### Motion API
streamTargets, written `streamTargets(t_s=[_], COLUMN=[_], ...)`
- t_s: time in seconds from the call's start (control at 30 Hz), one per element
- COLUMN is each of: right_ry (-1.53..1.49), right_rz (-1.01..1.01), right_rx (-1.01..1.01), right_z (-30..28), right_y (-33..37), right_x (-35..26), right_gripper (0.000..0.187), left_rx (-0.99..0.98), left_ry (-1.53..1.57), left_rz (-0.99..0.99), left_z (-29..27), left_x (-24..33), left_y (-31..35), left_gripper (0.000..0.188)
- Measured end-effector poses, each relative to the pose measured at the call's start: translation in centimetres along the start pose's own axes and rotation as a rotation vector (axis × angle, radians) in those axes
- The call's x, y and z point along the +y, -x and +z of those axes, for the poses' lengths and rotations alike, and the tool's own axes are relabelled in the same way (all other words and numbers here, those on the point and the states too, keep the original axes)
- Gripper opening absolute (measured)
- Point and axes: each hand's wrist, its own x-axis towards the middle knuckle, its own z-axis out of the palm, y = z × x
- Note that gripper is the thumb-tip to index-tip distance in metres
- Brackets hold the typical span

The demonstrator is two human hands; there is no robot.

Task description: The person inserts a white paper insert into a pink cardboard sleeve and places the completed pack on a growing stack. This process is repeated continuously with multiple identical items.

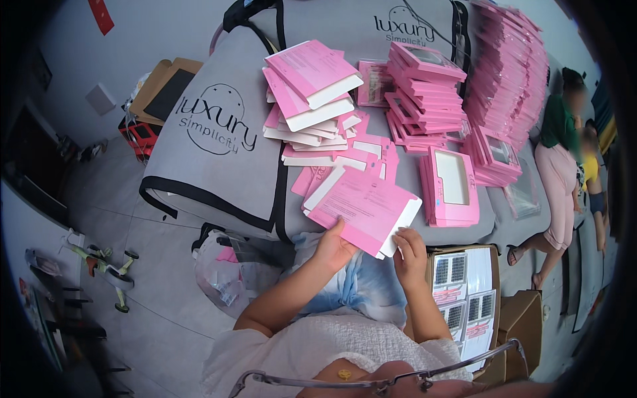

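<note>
carton just r of lap; l hand grips nr edge of flat pink box above lap, r hand fingers at its white end flap, can't tell if pinching; beyond, narrow strip of grey seat btwn loose pile & window-box stack

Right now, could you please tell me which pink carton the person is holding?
The pink carton held in the left hand, with the right hand at its white end flap; the other pink cartons lie beyond, untouched by either hand.
</note>
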Motion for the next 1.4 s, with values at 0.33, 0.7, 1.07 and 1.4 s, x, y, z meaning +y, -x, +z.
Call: streamTargets(t_s=[0.33,0.7,1.07,1.4], right_ry=[-0.177,-0.94,-0.913,-0.173], right_rz=[0.07,0.914,0.94,0.415], right_rx=[-0.164,0.199,0.158,0.201], right_z=[1.3,5.3,4.9,-0.2], right_y=[-0.2,1.8,1.3,-1.7], right_x=[-2.2,-3.6,-4.6,-1.7], right_gripper=[0.028,0.067,0.079,0.089], left_rx=[0.0,-0.191,-0.11,-0.191], left_ry=[-0.113,-0.179,-0.231,-0.761], left_rz=[-0.041,0.148,0.284,0.546], left_z=[-2.7,-2.5,-3.7,-0.6], left_x=[-2.4,-2.9,-4.8,-1.8], left_y=[-0.8,0.0,-0.7,1.2], left_gripper=[0.045,0.036,0.029,0.032])
